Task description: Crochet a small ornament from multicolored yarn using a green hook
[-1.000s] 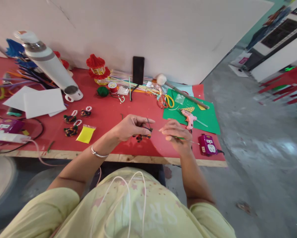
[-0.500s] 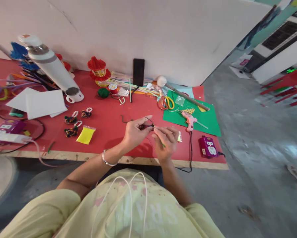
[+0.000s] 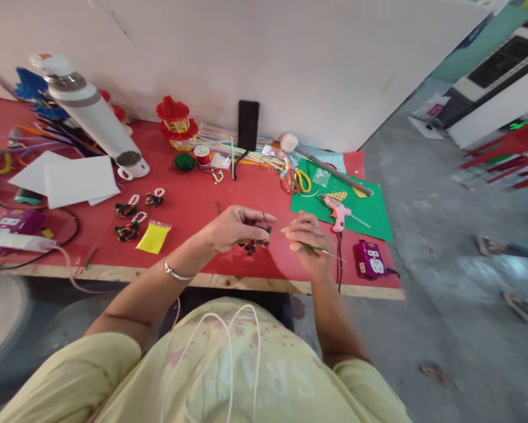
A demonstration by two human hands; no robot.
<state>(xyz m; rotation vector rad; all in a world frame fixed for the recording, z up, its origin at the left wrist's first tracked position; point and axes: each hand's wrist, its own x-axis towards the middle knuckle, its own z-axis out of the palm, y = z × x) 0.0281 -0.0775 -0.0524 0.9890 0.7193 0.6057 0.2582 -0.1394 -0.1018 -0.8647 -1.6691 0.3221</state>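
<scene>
Orange-black craft pc (image 3: 261,241) pinched in L hand (image 3: 232,230), just off R hand (image 3: 310,239).

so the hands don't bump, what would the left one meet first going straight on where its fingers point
Most likely the fingertips of the right hand, across a small gap from the left hand, though this single view leaves their relative depth unclear.

Both forearms (image 3: 147,291) reach over the near edge of the bench (image 3: 193,205). Above the bench, the left hand (image 3: 235,229) pinches between thumb and fingers; the right hand (image 3: 310,244), apart from it, has its fingers curled.
</scene>
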